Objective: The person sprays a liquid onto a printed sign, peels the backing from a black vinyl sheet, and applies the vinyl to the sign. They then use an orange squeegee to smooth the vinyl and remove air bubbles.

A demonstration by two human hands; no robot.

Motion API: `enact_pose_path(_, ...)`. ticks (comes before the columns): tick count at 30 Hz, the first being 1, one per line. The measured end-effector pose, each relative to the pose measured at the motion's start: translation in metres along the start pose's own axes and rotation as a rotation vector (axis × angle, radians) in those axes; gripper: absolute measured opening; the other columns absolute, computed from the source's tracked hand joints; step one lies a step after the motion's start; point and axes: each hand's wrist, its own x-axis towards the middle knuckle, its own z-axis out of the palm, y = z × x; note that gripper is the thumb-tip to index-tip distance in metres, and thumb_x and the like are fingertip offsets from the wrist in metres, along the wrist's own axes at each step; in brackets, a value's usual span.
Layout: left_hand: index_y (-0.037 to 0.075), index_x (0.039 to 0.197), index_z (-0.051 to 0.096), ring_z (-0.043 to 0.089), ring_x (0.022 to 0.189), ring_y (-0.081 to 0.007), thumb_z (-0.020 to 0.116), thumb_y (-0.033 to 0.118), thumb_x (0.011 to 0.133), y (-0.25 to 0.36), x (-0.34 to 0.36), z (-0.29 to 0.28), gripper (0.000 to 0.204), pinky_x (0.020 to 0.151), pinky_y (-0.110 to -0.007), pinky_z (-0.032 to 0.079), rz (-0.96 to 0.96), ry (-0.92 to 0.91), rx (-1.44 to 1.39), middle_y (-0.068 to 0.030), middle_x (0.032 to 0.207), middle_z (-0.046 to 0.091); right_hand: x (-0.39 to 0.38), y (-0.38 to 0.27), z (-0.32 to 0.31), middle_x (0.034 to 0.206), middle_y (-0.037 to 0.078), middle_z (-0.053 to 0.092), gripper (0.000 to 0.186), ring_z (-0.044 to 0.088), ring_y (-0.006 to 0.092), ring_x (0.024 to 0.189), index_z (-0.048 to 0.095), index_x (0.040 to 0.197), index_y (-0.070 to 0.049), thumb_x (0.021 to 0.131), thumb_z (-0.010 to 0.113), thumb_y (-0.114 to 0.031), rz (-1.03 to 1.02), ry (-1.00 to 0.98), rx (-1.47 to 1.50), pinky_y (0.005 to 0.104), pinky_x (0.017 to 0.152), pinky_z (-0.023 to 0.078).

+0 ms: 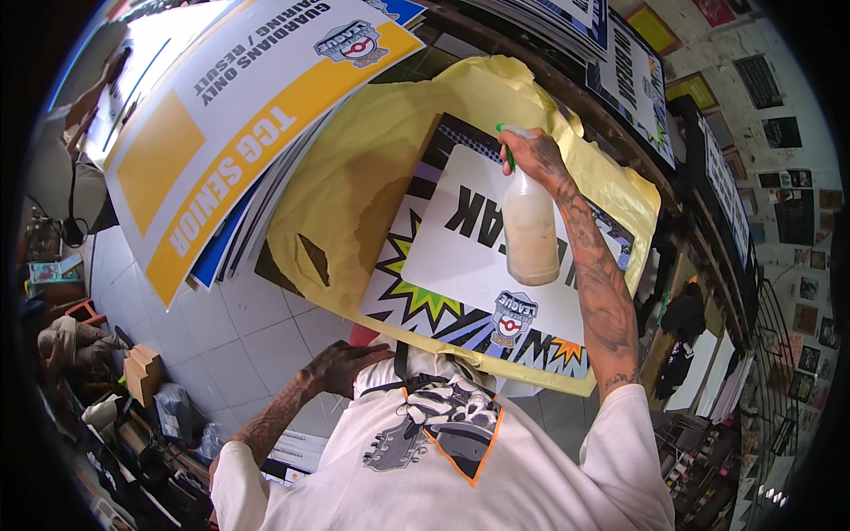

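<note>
- The left hand [343,367] is at the waist; whether its fingers are together, I cannot tell.
- A printed board [436,252] lies on yellow paper [341,239], its bold black lettering and badge-like logo upside down.
- The right hand [537,157] has its fingers clamped round the neck of a cloudy spray bottle [531,232] over the board.
- Stacked signs [232,133], left, show white lettering on yellow.

The tiled floor [270,354] is well lit, while the upper left is washed out by glare. Outer edges are bent by fisheye distortion.
</note>
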Motion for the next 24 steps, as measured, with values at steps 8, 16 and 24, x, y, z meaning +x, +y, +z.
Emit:
enact_pose_path(8,0.018,0.147,0.047,0.072,0.101,-0.0320,0.085,0.032,0.064,0.008,0.008,0.006,0.092,0.085,-0.045,0.059,0.010,0.012,0.016,-0.0086,0.139,0.063,-0.001,-0.001,0.009,0.063,0.002,0.071,0.038,0.070,0.0165,0.072,0.073,0.081,-0.008,0.086,0.059,-0.043,-0.001,0.029,-0.023,0.0310,0.077,0.053)
enact_pose_path(16,0.019,0.148,0.046,0.071,0.106,-0.0306,0.085,0.033,0.064,0.014,0.021,0.004,0.094,0.089,-0.045,0.058,-0.008,-0.017,-0.004,-0.0080,0.141,0.061,-0.003,-0.011,0.005,0.066,0.004,0.071,0.038,0.071,0.0171,0.067,0.072,0.082,-0.006,0.089,0.059,-0.041,-0.076,0.010,0.007,0.0323,0.075,0.055)
enact_pose_path(24,0.018,0.149,0.047,0.070,0.102,-0.0245,0.085,0.026,0.064,0.009,0.036,-0.014,0.094,0.090,-0.040,0.055,0.002,0.001,0.042,-0.0040,0.138,0.063,-0.026,-0.023,0.017,0.065,0.003,0.071,0.037,0.072,0.0155,0.067,0.070,0.080,-0.005,0.093,0.056,-0.037,-0.181,-0.071,-0.128,0.0298,0.072,0.055)
